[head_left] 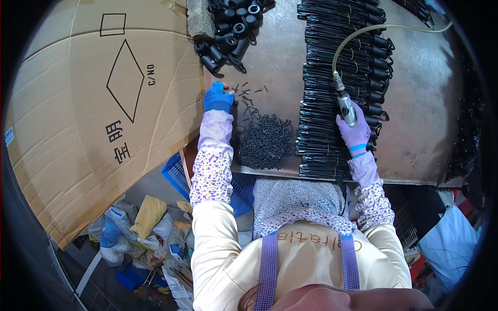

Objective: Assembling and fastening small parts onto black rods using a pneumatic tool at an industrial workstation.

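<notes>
My right hand [355,129], in a lilac glove, is wrapped round a silver air screwdriver [346,108], with a clear hose [358,34] running from its end. Beneath it lies a long row of black folded frames with thin ribs [324,93], resembling umbrella frames, their black handle ends to the right. My left hand [220,98], in a blue glove with bare fingertips, is closed by the table's left edge; whatever its fingers hold is hidden. Close to it are scattered black screws [248,106], and nearer me a dense pile of screws [266,142].
Loose black handles [231,36] lie heaped at the back, beside a worn grey block [201,18]. A large cardboard sheet [83,129] borders the metal table [415,129] on the left. Below it are a blue crate [176,173] and assorted bags [150,217].
</notes>
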Demonstrator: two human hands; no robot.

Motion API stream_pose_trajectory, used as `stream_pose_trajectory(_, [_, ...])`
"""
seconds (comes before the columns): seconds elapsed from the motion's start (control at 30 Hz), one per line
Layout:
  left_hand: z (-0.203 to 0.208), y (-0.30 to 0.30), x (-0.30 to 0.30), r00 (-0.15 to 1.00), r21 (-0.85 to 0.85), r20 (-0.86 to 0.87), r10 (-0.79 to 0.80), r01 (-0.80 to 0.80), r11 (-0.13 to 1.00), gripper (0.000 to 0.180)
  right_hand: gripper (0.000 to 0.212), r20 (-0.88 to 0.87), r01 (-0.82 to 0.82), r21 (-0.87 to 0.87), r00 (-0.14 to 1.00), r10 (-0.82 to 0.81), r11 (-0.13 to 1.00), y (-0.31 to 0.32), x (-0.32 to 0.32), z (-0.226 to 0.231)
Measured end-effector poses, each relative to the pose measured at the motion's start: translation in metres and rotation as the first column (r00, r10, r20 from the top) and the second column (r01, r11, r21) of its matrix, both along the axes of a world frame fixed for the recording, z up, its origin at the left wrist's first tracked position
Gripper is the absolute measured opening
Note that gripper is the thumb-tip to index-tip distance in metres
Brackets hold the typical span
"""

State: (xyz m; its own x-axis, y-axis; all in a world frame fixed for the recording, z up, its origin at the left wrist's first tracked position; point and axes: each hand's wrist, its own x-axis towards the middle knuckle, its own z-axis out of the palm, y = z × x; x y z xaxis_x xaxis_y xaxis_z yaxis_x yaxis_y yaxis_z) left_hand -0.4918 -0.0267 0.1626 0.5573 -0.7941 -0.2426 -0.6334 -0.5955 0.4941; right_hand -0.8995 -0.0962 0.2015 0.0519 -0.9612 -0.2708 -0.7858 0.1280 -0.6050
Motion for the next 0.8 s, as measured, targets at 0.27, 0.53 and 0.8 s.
stream_pose_trajectory(0.27, [-0.012, -0.003, 0.013, 0.974, -0.031, -0.186, 0.131, -0.139, 0.990, 0.021, 0.055, -0.021, 0.000, -0.005, 1.000, 0.000, 1.000, 0.000, 0.002, 0.004])
stream_pose_trajectory(0.53, [-0.037, -0.002, 0.014, 0.990, -0.140, -0.022, 0.142, -0.143, 0.980, 0.021, 0.056, -0.012, -0.013, -0.033, 1.000, 0.013, 0.999, 0.002, 0.001, 0.001])
stream_pose_trajectory(0.8, [-0.049, -0.002, 0.018, 0.957, -0.023, -0.076, 0.280, -0.283, 0.959, 0.033, 0.055, 0.002, -0.002, 0.006, 1.000, 0.002, 1.000, 0.003, 0.004, 0.001])
